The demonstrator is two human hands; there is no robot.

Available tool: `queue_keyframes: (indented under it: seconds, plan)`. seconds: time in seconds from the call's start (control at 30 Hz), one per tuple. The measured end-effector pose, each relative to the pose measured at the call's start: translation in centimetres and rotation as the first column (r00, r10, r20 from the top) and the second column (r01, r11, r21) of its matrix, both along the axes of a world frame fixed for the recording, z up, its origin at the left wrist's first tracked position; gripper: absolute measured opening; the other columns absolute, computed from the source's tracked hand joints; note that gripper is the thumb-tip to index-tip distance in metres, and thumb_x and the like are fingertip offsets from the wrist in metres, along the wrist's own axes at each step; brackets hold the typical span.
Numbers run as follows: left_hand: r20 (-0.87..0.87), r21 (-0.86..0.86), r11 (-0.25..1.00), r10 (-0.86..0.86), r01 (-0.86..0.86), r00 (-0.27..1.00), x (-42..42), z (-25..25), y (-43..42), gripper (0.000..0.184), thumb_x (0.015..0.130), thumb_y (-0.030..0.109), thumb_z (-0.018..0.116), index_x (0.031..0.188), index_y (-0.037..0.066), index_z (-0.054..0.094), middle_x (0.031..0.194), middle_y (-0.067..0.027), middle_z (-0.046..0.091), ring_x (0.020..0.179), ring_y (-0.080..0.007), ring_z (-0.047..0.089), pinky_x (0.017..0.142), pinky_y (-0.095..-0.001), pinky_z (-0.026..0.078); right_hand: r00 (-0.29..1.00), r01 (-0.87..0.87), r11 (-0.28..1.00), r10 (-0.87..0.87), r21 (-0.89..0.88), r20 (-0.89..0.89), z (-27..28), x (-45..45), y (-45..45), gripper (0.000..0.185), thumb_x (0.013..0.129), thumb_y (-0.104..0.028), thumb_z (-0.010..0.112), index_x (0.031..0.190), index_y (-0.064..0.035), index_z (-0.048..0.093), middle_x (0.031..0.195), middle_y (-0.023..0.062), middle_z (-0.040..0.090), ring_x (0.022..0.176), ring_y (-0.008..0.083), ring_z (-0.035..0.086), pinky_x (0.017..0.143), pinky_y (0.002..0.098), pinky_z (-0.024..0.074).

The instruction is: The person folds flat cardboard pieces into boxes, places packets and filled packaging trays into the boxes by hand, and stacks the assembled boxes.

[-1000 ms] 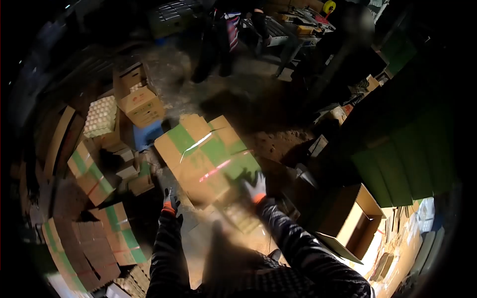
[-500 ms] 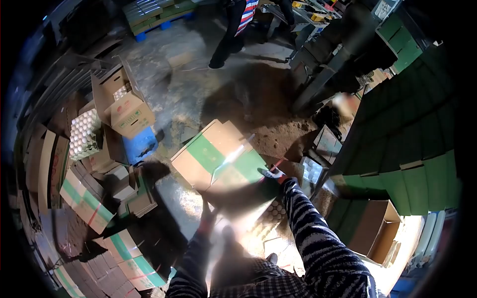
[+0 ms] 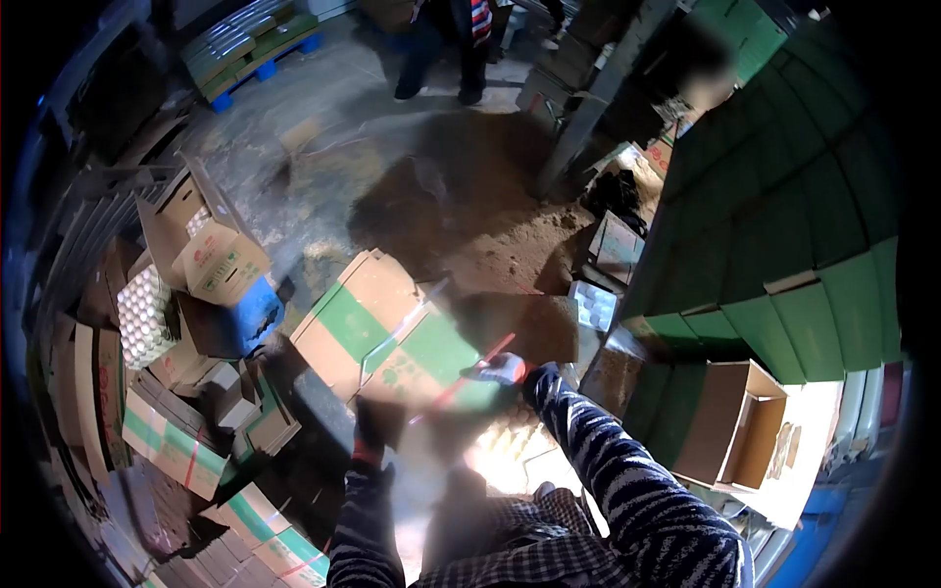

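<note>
A flat bundle of tan cardboard cartons [image 3: 377,283] with a green band lies tilted in front of me. A pale strap [image 3: 396,338] crosses its top. My right hand [image 3: 504,369], in a light glove, is closed on a red strap [image 3: 449,395] at the bundle's right near corner. My left hand [image 3: 376,423], dark and blurred, is against the near left edge of the bundle; its fingers are hard to make out. Below the bundle, egg trays [image 3: 510,446] show in bright light near my feet.
At left are an open carton [image 3: 227,265], a tray of eggs [image 3: 147,318] and more banded bundles [image 3: 172,441]. Green cartons [image 3: 774,323] are stacked at right, near an open box [image 3: 755,431]. A person [image 3: 446,49] stands at the far side, beyond a heap of brown material [image 3: 510,245].
The view has shifted. The bundle and both my hands are slightly further left, and more of the red strap shows at my right hand. The person at the back has changed stance.
</note>
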State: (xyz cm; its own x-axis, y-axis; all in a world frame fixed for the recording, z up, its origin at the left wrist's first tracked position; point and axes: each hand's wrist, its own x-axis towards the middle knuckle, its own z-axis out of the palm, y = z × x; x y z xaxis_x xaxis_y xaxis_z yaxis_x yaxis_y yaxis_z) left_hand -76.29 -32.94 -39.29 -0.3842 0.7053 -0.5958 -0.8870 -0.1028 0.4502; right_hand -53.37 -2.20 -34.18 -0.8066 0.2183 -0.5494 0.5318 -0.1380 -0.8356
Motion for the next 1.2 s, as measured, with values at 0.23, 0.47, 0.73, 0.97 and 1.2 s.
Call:
queue_keyframes:
  seconds: [0.23, 0.47, 0.73, 0.97, 1.2]
  plan:
    - [-0.006, 0.068, 0.982, -0.174, 0.174, 0.985, 0.8, 11.3, -4.4, 0.064, 0.1, 0.057, 0.04, 0.142, 0.009, 0.046, 0.136, -0.008, 0.056, 0.118, -0.0271, 0.054, 0.105, -0.0422, 0.041, 0.986, 0.091, 0.964, -0.123, 0.25, 0.115, 7.3, 2.3, -10.3, 0.068, 0.081, -0.044, 0.075, 0.139, -0.0155, 0.054, 0.141, 0.0233, 0.047, 0.139, 0.0375, 0.034, 0.114, 0.0429, 0.032]
    - [-0.135, -0.124, 0.966, -0.245, 0.229, 0.96, 6.3, 21.7, -6.7, 0.06, 0.101, 0.051, 0.04, 0.142, 0.008, 0.044, 0.134, -0.0091, 0.056, 0.118, -0.0269, 0.053, 0.104, -0.0428, 0.041, 0.958, 0.257, 0.885, -0.18, 0.388, -0.224, 25.0, 8.7, -17.8, 0.093, 0.068, -0.038, 0.086, 0.147, -0.0157, 0.042, 0.137, 0.0189, 0.038, 0.126, 0.0371, 0.047, 0.106, 0.0436, 0.0424]
    - [-0.521, -0.137, 0.847, -0.503, 0.514, 0.69, 23.8, 34.7, 3.8, 0.054, 0.101, 0.042, 0.043, 0.141, 0.006, 0.043, 0.132, -0.0113, 0.056, 0.116, -0.0271, 0.055, 0.1, -0.0418, 0.044, 0.559, 0.597, 0.632, 0.113, 0.494, -0.821, 34.3, 26.5, -22.8, 0.102, 0.078, -0.055, 0.075, 0.155, -0.012, 0.024, 0.159, 0.0266, 0.008, 0.146, 0.045, 0.014, 0.115, 0.0584, 0.0201]
    - [-0.733, -0.041, 0.672, -0.523, 0.739, 0.435, 41.1, 43.8, 7.6, 0.05, 0.101, 0.034, 0.047, 0.141, 0.004, 0.042, 0.13, -0.0131, 0.056, 0.113, -0.0272, 0.057, 0.096, -0.0409, 0.047, 0.471, 0.796, 0.46, -0.062, 0.393, -0.88, 40.9, 46.5, -28.6, 0.093, 0.079, -0.047, 0.077, 0.151, -0.0142, 0.029, 0.159, 0.0221, 0.016, 0.146, 0.0427, 0.018, 0.114, 0.0634, 0.0174]
    - [-0.879, 0.099, 0.335, -0.412, 0.937, 0.241, 56.6, 46.5, 9.5, 0.047, 0.102, 0.026, 0.05, 0.141, 0.002, 0.04, 0.128, -0.015, 0.057, 0.111, -0.0274, 0.059, 0.093, -0.04, 0.05, 0.2, 0.98, 0.123, -0.579, 0.158, -0.791, 35.0, 66.7, -38.6, 0.12, 0.072, -0.048, 0.083, 0.155, -0.0009, 0.011, 0.159, 0.0178, 0.017, 0.147, 0.0283, 0.017, 0.119, 0.0445, 0.0192]
